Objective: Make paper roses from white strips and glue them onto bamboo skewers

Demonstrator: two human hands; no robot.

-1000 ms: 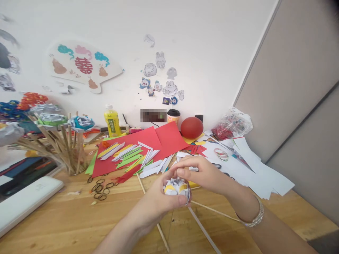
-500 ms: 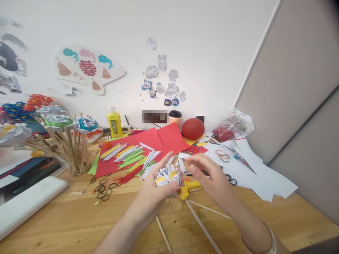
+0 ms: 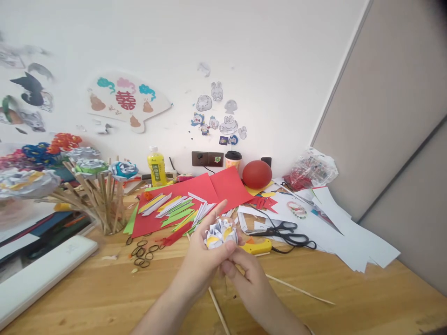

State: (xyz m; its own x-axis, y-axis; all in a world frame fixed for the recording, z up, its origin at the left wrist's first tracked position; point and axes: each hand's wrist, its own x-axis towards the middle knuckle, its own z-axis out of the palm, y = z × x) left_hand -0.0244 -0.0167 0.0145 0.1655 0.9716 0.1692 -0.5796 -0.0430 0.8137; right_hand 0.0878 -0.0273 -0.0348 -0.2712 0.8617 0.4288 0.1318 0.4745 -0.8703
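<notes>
My left hand [image 3: 206, 249] cups a crumpled white and yellow paper flower [image 3: 220, 234], its thumb pressed on the near side. A thin wire-like line pokes up by the flower and shows again faintly below. My right hand [image 3: 244, 274] is closed just under the flower, thumb and fingers pinched together against the left hand; whatever lies between them is hidden. Behind the right hand lies a yellow glue gun [image 3: 257, 246], partly covered. Black scissors [image 3: 286, 234] lie to its right. Thin wooden sticks [image 3: 300, 289] rest on the table beneath and beside the hands.
Red paper sheets [image 3: 228, 188] bear folded white, green and yellow strips [image 3: 178, 209]. Black rubber bands [image 3: 141, 251] lie left of the hands. Farther left are a container of wooden sticks [image 3: 104, 204] and a white case [image 3: 49, 279]. A red balloon [image 3: 257, 175] and white paper [image 3: 363, 242] are rightward.
My right hand has come down and left from open air beside the flower to pinch beneath it. The scissors are now uncovered. A pale strip near the right forearm no longer shows.
</notes>
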